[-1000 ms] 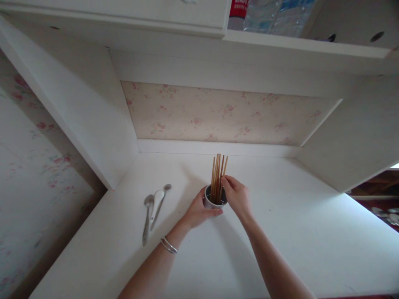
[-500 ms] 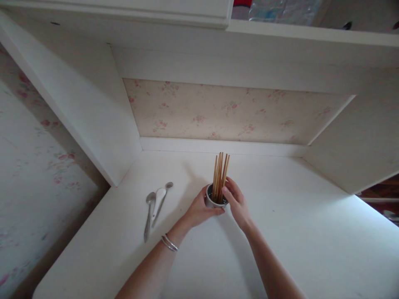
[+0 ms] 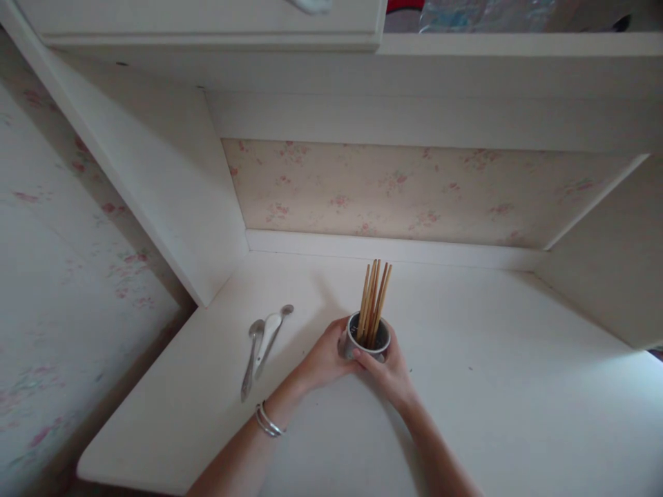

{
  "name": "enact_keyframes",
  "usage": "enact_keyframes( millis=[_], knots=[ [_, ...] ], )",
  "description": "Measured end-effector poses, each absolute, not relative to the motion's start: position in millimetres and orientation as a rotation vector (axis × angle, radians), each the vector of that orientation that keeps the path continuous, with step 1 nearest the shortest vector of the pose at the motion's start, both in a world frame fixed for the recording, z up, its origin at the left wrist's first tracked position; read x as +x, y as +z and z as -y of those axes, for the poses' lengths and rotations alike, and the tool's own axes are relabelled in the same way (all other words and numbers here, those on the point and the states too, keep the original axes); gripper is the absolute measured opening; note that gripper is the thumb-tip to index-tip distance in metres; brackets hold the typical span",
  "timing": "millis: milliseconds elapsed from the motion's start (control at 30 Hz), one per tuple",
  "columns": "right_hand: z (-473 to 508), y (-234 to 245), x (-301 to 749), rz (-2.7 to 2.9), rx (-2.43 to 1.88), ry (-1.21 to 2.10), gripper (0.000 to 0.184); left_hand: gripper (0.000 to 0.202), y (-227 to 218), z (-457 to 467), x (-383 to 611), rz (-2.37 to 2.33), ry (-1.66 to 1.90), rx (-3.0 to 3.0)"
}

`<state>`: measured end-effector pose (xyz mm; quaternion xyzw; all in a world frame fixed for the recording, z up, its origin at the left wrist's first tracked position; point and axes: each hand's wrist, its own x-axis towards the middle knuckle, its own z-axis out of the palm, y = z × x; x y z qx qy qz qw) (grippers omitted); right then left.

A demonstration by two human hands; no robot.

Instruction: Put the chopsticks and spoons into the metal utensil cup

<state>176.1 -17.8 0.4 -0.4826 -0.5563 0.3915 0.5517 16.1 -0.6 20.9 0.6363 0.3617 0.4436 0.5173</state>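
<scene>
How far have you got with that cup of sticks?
Done: the brown wooden chopsticks stand bundled in the small round grey cup. In hand: the left hand and right hand both clasp that cup on the white tabletop. Perhaps left: three spoons, two metal and one white, lie beside the left hand, outside the cup.
</scene>
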Motion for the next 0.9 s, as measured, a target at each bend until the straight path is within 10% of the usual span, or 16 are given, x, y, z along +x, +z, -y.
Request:
enact_keyframes(
  millis=[167, 400, 900],
  knots=[
    [18, -3, 177, 1.339, -1.165, 0.934, 0.076, 0.025, 36, 18, -49, -1.509, 0.741, 1.841],
    [18, -4, 177, 1.331, -1.171, 0.939, 0.079, 0.026, 35, 16, -149, -2.202, 0.323, 1.809],
    [21, 0, 176, 1.290, -1.161, 0.919, 0.077, 0.034, 25, -3, -171, -2.156, 0.044, 1.852]
  ],
)
